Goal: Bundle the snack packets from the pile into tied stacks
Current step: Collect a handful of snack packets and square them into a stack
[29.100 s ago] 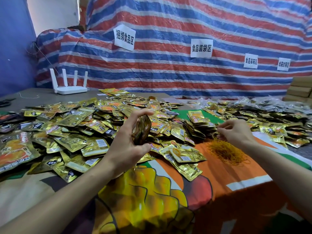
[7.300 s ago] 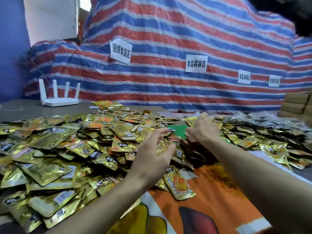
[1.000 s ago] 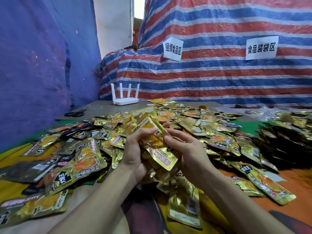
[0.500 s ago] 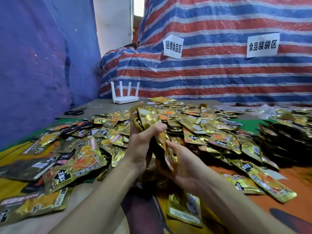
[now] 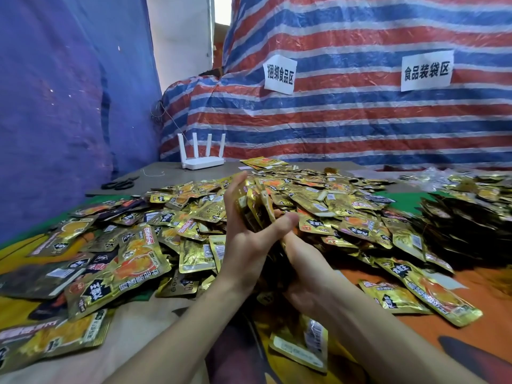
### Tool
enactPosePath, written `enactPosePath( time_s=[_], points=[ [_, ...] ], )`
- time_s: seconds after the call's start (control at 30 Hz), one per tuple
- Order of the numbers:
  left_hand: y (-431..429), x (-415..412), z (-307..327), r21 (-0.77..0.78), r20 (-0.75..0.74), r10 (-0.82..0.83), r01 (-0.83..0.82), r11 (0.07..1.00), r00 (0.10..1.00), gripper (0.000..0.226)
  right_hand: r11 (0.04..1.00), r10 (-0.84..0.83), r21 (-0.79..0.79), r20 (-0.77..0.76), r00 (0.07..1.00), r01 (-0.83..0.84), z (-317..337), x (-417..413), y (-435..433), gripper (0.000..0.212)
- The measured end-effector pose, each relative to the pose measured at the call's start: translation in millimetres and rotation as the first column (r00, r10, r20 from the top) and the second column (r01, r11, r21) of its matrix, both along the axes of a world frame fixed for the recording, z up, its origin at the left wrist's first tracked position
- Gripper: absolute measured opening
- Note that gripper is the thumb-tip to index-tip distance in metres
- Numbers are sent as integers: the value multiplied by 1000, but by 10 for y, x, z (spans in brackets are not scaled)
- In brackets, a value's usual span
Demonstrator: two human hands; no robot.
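Snack packets (image 5: 254, 210) are at the gather-and-square-up stage as far as I can tell: a handful of the gold ones stands on edge, held just above the loose pile (image 5: 327, 206) that covers most of the tabletop (image 5: 166, 173). Left hand (image 5: 245, 245) wraps the handful from the side, fingers running up the far face and thumb clamped across the near face. Right hand (image 5: 303, 275) sits below and cups the bottom edges, with its fingertips hidden behind the packets. No band or tie shows on the handful, so my read is it's not tied yet. The top looks uneven too, with a few packets poking up higher than the rest. Next move, I'd guess, needs 1 hand to take the whole grip firmly so the other can go fetch a tie. I can't make out any ties in this view, so hunting for 1 may be part of it. Off to the right there's a darker heap (image 5: 457, 225) that could be finished bundles, but it's too shadowy to be sure. Main risk is the slick foil fanning out once the grip loosens.
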State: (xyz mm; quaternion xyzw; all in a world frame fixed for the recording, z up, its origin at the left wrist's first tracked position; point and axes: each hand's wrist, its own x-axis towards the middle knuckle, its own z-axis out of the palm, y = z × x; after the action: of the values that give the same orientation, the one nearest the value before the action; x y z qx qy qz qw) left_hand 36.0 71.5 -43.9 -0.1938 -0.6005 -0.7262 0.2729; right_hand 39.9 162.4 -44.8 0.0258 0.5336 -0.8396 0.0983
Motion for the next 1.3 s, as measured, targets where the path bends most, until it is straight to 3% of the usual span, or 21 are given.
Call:
enactPosePath(
  time_s=[0.1,0.2,0.3,0.5,0.63,0.73,0.9,0.97,1.0,1.1,1.17,1.23,1.3],
  points=[
    [27,19,5,25,2,-40,40,999,999,86,994,-56,90,-73,996,62,-53,4,-8,22],
    [22,-5,40,86,-17,-46,48,995,999,74,955,-154,235,-137,979,183,-75,12,-48,29],
    [38,-27,45,99,63,-46,40,994,997,72,895,-204,359,-198,959,265,-73,27,-88,36],
    [0,-36,103,152,-21,22,-19,988,1000,66,869,-175,417,-247,953,267,16,18,-25,30],
    [47,55,112,28,-131,98,-95,995,987,72,872,-160,379,-377,912,310,171,116,109,10],
    [140,109,135,-45,-158,55,-63,997,986,72,858,-128,401,-436,891,320,200,228,248,14],
    [326,177,193,-198,-140,-44,16,980,989,67,725,-128,504,-572,810,470,290,355,688,26],
    [434,234,215,-290,-104,-99,65,955,990,69,621,-96,580,-611,785,528,343,403,952,22],
    [484,262,224,-326,-82,-137,104,940,987,71,511,-63,650,-625,778,563,368,420,1118,18],
    [641,361,240,-374,-51,-230,195,907,972,73,30,1,856,-516,856,516,450,477,1728,10],
    [729,432,259,-389,-46,-244,208,897,969,71,-198,-84,912,-380,921,358,464,535,2158,16],
    [796,487,277,-398,-48,-246,207,894,968,70,-328,-147,921,-268,952,209,425,602,2510,22],
    [842,520,290,-406,-40,-240,204,891,970,71,-384,-149,915,-194,970,124,330,633,2752,26]
  ],
)
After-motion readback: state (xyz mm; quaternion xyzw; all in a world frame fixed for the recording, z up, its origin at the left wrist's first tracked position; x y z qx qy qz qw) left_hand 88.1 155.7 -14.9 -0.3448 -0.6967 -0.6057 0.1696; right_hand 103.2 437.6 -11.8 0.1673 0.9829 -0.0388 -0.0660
